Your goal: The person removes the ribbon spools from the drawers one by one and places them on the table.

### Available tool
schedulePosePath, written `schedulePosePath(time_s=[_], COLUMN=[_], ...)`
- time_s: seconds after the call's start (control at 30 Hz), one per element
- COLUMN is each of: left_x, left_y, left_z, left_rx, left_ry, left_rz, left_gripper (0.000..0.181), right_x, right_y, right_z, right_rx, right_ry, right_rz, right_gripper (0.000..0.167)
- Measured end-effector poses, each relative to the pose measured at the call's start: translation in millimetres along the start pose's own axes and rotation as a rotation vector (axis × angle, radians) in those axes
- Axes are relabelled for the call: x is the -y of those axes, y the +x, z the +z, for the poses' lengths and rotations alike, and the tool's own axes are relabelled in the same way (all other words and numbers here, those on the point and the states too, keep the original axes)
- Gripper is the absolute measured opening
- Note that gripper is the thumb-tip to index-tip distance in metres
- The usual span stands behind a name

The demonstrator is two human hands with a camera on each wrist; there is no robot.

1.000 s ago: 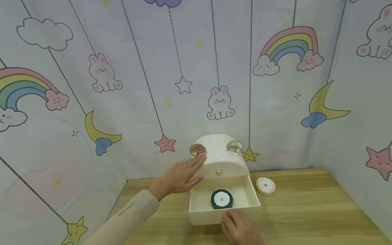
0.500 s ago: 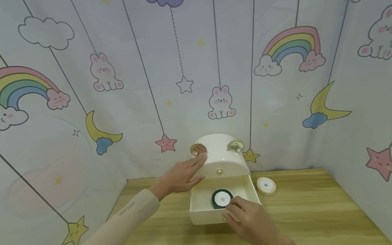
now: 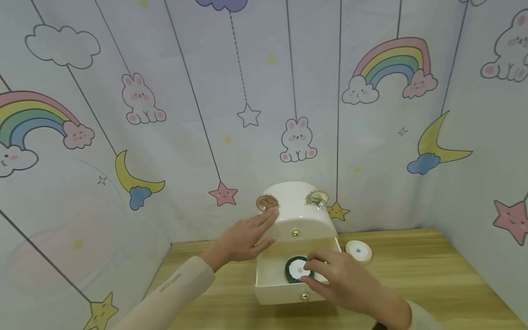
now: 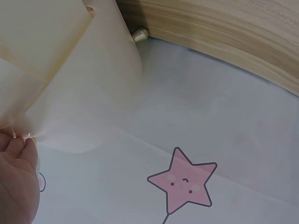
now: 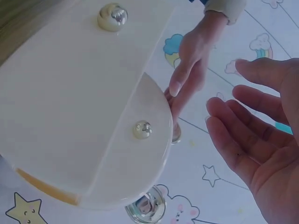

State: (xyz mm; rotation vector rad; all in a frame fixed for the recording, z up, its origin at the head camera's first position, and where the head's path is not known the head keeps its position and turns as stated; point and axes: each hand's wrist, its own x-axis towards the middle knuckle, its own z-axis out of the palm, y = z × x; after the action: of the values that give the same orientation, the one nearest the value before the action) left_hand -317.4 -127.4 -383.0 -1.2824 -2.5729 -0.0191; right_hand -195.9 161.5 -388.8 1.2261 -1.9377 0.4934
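Observation:
A cream storage box [image 3: 297, 199] with two shiny round ears stands on the table, its lower drawer [image 3: 280, 293] pulled out. Inside the drawer lies a spool of dark green ribbon [image 3: 295, 270] with a white face. My left hand [image 3: 245, 238] rests with extended fingers on the box's top left, by the left ear [image 3: 267, 201]. Over the drawer hovers my right hand [image 3: 346, 279], thumb and fingers apart near the green spool. In the right wrist view that hand [image 5: 261, 126] holds nothing between its loosely bent fingers; the spool is hidden there by the drawer front.
A cream ribbon spool [image 3: 358, 251] lies on the wooden table [image 3: 420, 275], right of the box. Round metal knobs mark the upper front [image 3: 295, 233] and drawer front [image 3: 305, 296]. A patterned cloth [image 3: 185, 151] hangs close behind and at both sides.
My right hand has left the drawer's front knob and moved up and over the drawer to the green ribbon spool, its thumb and fingers spreading. The left hand stays on the box.

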Motion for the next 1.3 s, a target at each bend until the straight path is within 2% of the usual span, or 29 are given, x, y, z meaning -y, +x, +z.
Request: schedulePosePath(time_s=[0.1, 0.33, 0.63, 0.73, 0.83, 0.93, 1.1, 1.3], left_x=[-0.6, -1.2, -1.1, -0.9, -0.3, 0.2, -0.9, -0.9], left_y=[0.4, 1.6, 0.8, -0.1, -1.1, -0.9, 0.7, 1.2], left_z=[-0.8, -3.1, -2.8, -2.4, -1.6, -0.7, -1.1, -0.9], left_rx=[0.001, 0.016, 0.018, 0.021, 0.021, 0.010, 0.005, 0.027], left_ry=[-0.010, -0.011, -0.025, -0.027, -0.015, 0.000, -0.001, -0.010], left_rz=[0.003, -0.010, -0.002, -0.009, -0.009, 0.004, 0.010, -0.006], left_gripper=[0.071, 0.072, 0.072, 0.072, 0.072, 0.072, 0.072, 0.072], right_x=[-6, -22, -40, -41, -41, -42, -49, -57], right_y=[5.2, 17.1, 33.1, 39.7, 44.8, 48.9, 57.6, 65.4], right_z=[-3, -8, -15, -15, -13, -9, -4, 2], right_rx=[0.023, 0.134, 0.250, 0.323, 0.433, 0.524, 0.615, 0.723], right_ry=[0.012, 0.054, 0.140, 0.148, 0.160, 0.140, 0.059, 0.062], right_rz=[-0.013, -0.033, -0.043, -0.040, -0.014, -0.012, -0.039, -0.028], right_gripper=[0.013, 0.023, 0.017, 0.011, 0.006, 0.007, 0.009, 0.015])
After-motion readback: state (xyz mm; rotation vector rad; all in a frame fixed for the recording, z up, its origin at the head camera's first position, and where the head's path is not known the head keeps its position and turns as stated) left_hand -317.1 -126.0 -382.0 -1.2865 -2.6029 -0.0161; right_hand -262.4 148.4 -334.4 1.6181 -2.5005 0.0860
